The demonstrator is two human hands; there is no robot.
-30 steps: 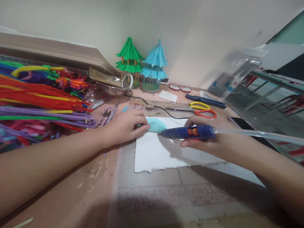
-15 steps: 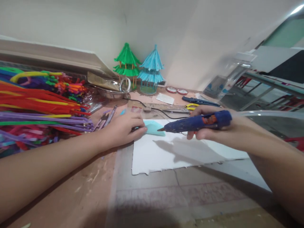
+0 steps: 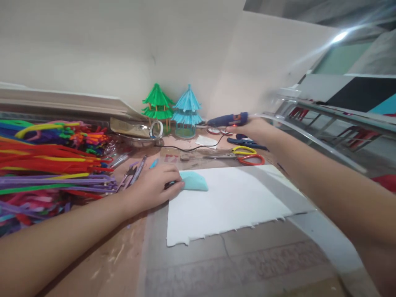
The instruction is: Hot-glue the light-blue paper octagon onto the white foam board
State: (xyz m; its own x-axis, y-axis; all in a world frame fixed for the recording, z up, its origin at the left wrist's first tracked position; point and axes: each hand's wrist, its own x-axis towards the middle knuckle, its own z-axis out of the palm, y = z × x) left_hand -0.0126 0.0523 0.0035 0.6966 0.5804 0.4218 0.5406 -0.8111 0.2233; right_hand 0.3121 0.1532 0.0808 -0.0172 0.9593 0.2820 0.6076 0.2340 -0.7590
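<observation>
Two bare hands are at work over this tabletop (image 3: 117,255), well apart from each other. The left hand (image 3: 153,187) lies low with its fingers curled, fingertips pinning the left end of a pale blue half-round piece (image 3: 194,182), which sits on the far left corner of a white torn-edged paper sheet (image 3: 232,202); whether it pinches or merely presses, I cannot tell. The right hand (image 3: 252,128) is closed around a blue hot glue gun (image 3: 227,120), held in the air near the tabletop's far edge. Its nozzle points left at a blue pipe-cleaner pagoda model (image 3: 186,109), with a green pipe-cleaner pagoda model (image 3: 157,105) beside it. A red light glows on the gun, so I judge it hot. That close, the tip could singe the fuzzy roof or string glue across it. Its thin black cord (image 3: 185,148) trails over the clutter and could snag the yellow-and-red-handled scissors (image 3: 247,154) lying under the arm. The surface is scuffed and pinkish, with a grey mat under the sheet. A heap of bright pipe cleaners (image 3: 52,161) fills the left edge, and a metal bowl (image 3: 139,139) sits toward the far edge. Plain pale walls meet in a corner behind the models, while blurred metal-framed furniture stands off to the right.
</observation>
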